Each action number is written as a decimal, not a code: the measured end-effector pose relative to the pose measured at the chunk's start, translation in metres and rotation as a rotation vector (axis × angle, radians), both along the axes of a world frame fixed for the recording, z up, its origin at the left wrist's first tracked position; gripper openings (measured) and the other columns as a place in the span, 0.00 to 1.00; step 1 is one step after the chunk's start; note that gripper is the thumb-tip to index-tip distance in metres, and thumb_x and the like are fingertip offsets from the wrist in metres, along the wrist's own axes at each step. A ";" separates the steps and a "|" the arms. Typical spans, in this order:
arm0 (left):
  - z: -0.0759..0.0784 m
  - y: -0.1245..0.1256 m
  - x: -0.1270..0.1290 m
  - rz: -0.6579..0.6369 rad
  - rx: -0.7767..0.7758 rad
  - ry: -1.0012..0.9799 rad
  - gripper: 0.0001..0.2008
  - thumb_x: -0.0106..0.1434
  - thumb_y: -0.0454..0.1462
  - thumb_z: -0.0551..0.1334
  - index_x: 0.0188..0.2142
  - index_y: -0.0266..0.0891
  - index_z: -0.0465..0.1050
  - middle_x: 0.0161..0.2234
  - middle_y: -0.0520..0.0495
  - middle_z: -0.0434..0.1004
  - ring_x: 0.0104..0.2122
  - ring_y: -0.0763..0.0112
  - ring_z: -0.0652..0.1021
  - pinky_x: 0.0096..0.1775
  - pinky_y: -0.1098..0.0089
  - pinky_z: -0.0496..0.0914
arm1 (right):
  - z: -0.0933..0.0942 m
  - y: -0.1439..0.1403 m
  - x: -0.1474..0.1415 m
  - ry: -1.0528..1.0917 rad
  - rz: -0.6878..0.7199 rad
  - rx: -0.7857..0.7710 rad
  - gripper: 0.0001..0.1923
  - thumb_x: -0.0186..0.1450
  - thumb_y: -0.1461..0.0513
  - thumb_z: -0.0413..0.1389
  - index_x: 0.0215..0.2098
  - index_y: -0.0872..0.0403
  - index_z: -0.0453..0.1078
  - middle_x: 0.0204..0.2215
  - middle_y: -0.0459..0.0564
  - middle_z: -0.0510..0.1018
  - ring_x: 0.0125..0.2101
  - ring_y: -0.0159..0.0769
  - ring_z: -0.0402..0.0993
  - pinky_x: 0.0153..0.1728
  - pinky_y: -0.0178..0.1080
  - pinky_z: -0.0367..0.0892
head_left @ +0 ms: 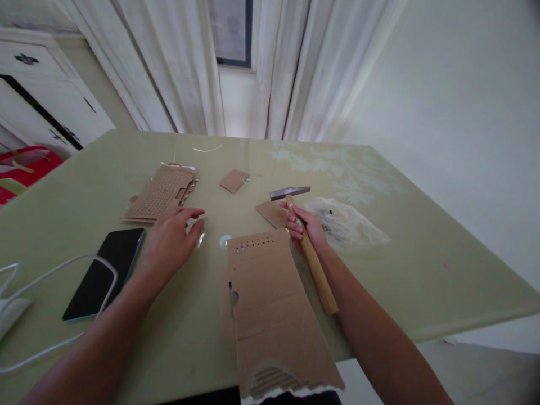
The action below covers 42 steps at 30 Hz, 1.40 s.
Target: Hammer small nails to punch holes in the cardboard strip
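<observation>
My right hand (pixel 307 224) is closed around the upper part of a hammer's (pixel 315 261) wooden handle. The hammer's steel head points up beyond the fingers, above a small cardboard piece (pixel 270 212). Over the table to the left, my left hand (pixel 176 233) has thumb and forefinger curled toward each other, with a tiny shiny thing at their tips, too small to name. Between the hands lies a long cardboard sheet (pixel 270 298), torn at its near end. Rows of small holes run along its far edge, with small shiny bits at the left ones.
A hole-punched cardboard stack (pixel 162 191) and a black phone or tablet (pixel 107 270) crossed by a white cable (pixel 46 275) lie left. Farther back is a small cardboard square (pixel 234 181) with metal bits. A crumpled clear plastic bag (pixel 350 225) rests right.
</observation>
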<state>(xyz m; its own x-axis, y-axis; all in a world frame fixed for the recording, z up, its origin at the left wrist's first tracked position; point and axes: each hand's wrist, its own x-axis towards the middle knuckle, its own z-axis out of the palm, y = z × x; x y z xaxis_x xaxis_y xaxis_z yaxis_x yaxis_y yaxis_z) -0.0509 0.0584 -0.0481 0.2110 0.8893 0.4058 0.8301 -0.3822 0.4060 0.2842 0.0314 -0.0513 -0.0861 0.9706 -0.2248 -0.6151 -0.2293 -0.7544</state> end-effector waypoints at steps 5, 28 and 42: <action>-0.004 0.005 -0.014 0.112 -0.130 0.334 0.20 0.72 0.41 0.54 0.54 0.35 0.79 0.49 0.30 0.82 0.50 0.40 0.81 0.52 0.48 0.74 | 0.004 -0.003 -0.006 0.098 -0.009 -0.043 0.11 0.77 0.64 0.51 0.54 0.57 0.72 0.22 0.38 0.66 0.13 0.24 0.52 0.10 0.24 0.53; -0.017 0.010 -0.010 0.129 -0.235 0.360 0.11 0.70 0.41 0.54 0.41 0.39 0.73 0.42 0.31 0.82 0.48 0.41 0.81 0.53 0.48 0.74 | 0.001 -0.007 -0.019 -0.159 0.037 0.018 0.20 0.60 0.53 0.72 0.46 0.54 0.81 0.25 0.38 0.66 0.17 0.23 0.50 0.14 0.30 0.50; 0.028 -0.036 0.037 -0.268 -0.088 -0.629 0.07 0.71 0.42 0.67 0.43 0.43 0.80 0.37 0.48 0.83 0.35 0.66 0.81 0.38 0.68 0.74 | -0.010 -0.006 -0.023 -0.236 0.021 0.032 0.26 0.59 0.47 0.70 0.49 0.54 0.81 0.26 0.40 0.67 0.17 0.23 0.51 0.16 0.34 0.46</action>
<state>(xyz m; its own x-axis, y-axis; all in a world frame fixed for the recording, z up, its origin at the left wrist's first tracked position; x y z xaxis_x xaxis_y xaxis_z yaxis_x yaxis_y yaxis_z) -0.0135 0.0225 -0.0204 0.1761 0.8746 0.4518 0.3077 -0.4849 0.8186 0.2609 0.0256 -0.0616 -0.0553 0.9761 -0.2103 -0.4159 -0.2140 -0.8839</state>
